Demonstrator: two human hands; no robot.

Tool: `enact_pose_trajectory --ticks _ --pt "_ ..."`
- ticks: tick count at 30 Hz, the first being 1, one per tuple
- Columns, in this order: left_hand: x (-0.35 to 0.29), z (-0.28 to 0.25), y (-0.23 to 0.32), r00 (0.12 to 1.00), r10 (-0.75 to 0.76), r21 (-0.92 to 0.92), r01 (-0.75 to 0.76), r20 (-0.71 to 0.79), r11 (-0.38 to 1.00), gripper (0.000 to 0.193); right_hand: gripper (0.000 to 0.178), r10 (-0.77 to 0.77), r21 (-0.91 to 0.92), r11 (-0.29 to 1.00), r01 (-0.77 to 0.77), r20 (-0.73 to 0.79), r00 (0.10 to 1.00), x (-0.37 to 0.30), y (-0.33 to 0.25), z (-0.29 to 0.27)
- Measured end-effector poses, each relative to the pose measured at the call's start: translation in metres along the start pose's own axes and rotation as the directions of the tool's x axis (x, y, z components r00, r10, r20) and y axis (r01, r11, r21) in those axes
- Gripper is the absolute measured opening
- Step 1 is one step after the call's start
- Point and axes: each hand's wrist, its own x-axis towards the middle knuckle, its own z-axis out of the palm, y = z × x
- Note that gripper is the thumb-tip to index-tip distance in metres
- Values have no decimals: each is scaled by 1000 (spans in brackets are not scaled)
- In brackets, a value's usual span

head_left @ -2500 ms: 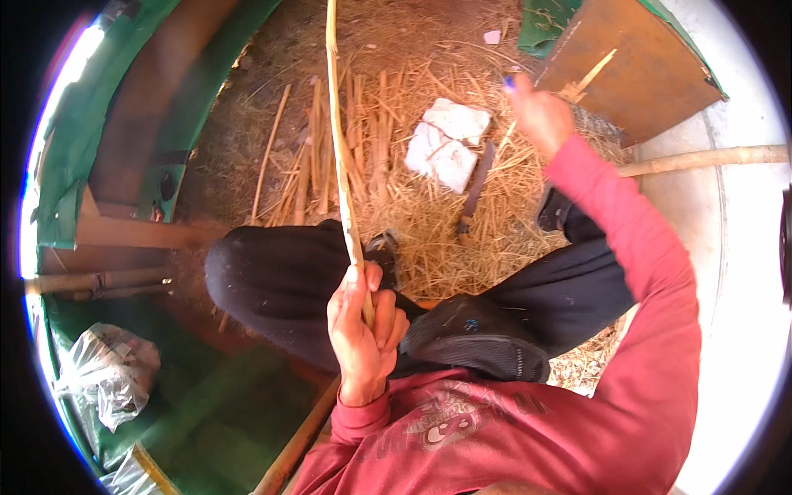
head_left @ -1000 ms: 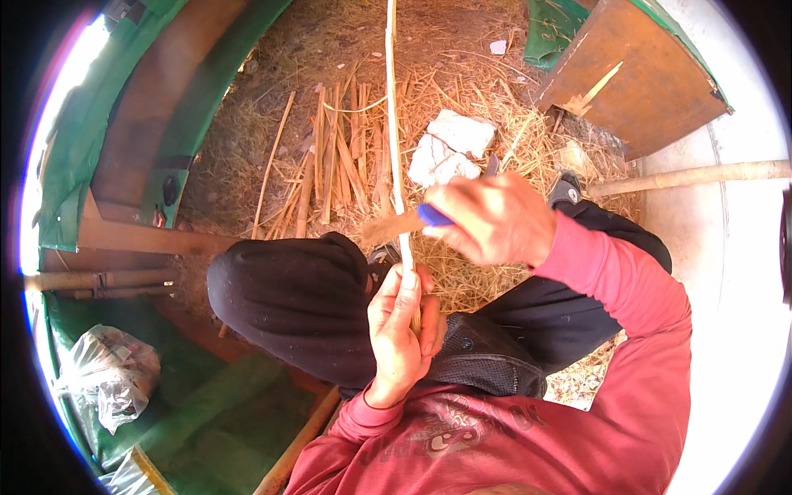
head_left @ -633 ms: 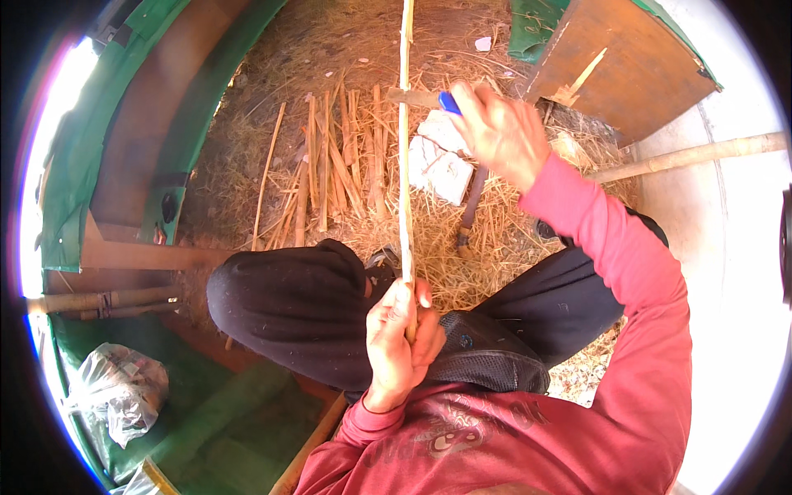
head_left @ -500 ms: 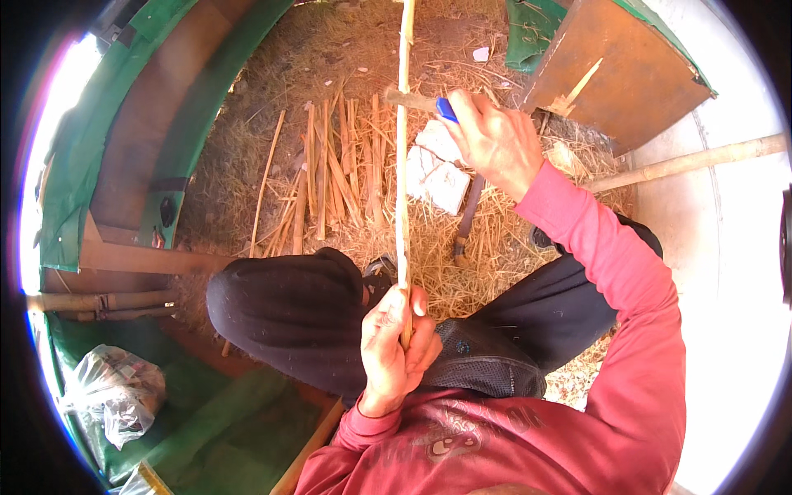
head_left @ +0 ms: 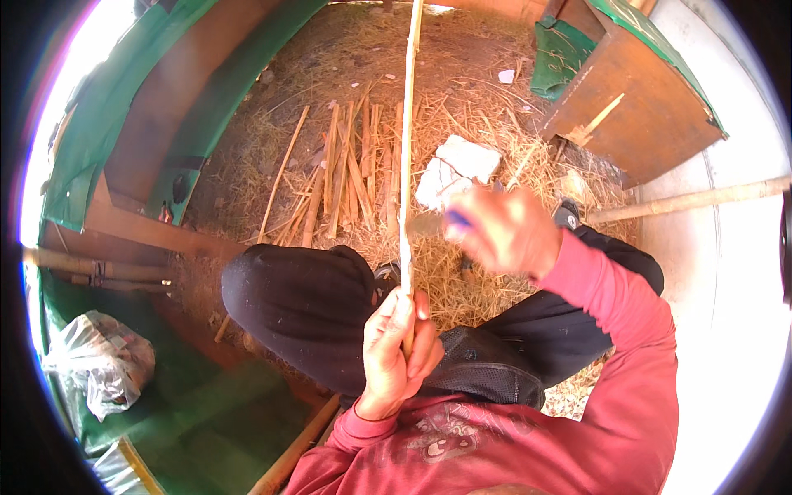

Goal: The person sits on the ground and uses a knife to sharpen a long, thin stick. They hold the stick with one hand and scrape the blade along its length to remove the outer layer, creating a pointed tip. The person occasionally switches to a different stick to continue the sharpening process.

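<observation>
A long, pale bamboo stick (head_left: 407, 132) stretches away from my body toward the far edge of the view. Its near end is gripped by my left hand (head_left: 398, 346), fingers wrapped round it with the thumb on top. My right hand (head_left: 511, 231), smeared by motion, is closed on the blue handle of a knife (head_left: 427, 223). The knife's dull blade lies across the stick or right beside it, a short way beyond my left hand; whether it touches cannot be made out.
Split bamboo pieces (head_left: 355, 165) lie in a pile on the straw-covered ground. White blocks (head_left: 462, 165) sit to their right. A brown board (head_left: 635, 107) leans at the right, near a bamboo pole (head_left: 701, 198). On green cloth at the left rests a clear plastic bag (head_left: 107, 363).
My right hand and the knife have come down along the stick toward my left hand. My left hand keeps its hold on the stick. The view has tilted slightly.
</observation>
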Motion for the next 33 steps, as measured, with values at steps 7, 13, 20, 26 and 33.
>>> enact_pose_trajectory --ticks 7,13,20,26,33 --pt "1 15 -10 976 119 218 -78 -181 973 23 23 27 -73 997 -14 173 985 -19 -36 14" --pt "-1 20 -1 973 -30 38 40 -230 998 26 28 32 -571 816 85 192 981 -31 29 51" --pt "-2 -3 0 976 33 4 -33 -215 999 28 18 378 -220 865 -451 -303 875 6 63 -22" --pt "5 8 -3 986 42 35 -36 -160 999 27 19 42 -10 999 -41 136 990 -20 -22 26" --pt "-4 9 -26 977 131 131 -110 -165 985 25 25 382 -496 824 -273 132 915 -3 41 30"
